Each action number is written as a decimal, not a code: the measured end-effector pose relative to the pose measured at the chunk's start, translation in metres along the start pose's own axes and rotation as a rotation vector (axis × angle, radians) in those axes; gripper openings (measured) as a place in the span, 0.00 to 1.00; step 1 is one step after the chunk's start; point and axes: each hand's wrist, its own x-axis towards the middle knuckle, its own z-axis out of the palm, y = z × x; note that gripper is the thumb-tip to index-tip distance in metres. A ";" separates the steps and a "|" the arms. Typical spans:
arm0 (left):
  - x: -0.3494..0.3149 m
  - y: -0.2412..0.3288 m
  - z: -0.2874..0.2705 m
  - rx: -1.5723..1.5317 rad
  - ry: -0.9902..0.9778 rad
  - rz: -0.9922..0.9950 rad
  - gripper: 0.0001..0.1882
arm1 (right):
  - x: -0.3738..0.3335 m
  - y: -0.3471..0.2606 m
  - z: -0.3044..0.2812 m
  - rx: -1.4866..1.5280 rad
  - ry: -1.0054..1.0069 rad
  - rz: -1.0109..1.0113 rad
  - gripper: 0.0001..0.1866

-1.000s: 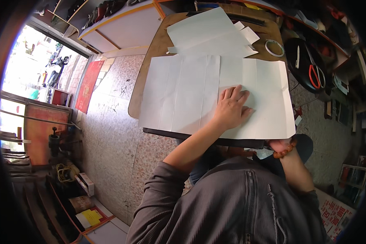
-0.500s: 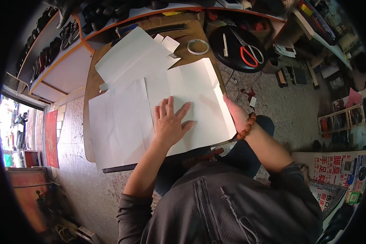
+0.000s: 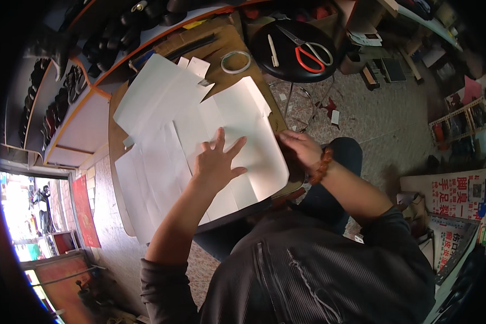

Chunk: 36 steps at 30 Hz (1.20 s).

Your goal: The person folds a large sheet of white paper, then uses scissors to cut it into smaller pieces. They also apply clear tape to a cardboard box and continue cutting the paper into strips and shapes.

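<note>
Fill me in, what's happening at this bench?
A seated person is working with large white paper sheets on a wooden board. The left hand lies flat with spread fingers on the top sheet, pressing it down. The right hand, with a bead bracelet on its wrist, is at that sheet's right edge. Red-handled scissors and a pen lie on a round black stool beyond; a tape ring sits on the board.
</note>
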 end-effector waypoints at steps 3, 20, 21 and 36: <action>0.004 -0.002 -0.003 0.023 -0.015 0.021 0.40 | 0.014 0.015 0.018 -0.131 0.222 -0.109 0.15; 0.020 -0.022 0.007 -0.570 0.068 -0.157 0.17 | 0.018 0.036 0.111 -1.314 0.052 -0.647 0.45; 0.020 -0.022 0.009 -0.582 0.046 -0.175 0.17 | 0.017 0.035 0.111 -1.309 0.053 -0.647 0.45; 0.032 -0.013 -0.009 0.003 -0.021 0.081 0.43 | 0.003 0.021 0.062 -0.908 0.068 -0.589 0.42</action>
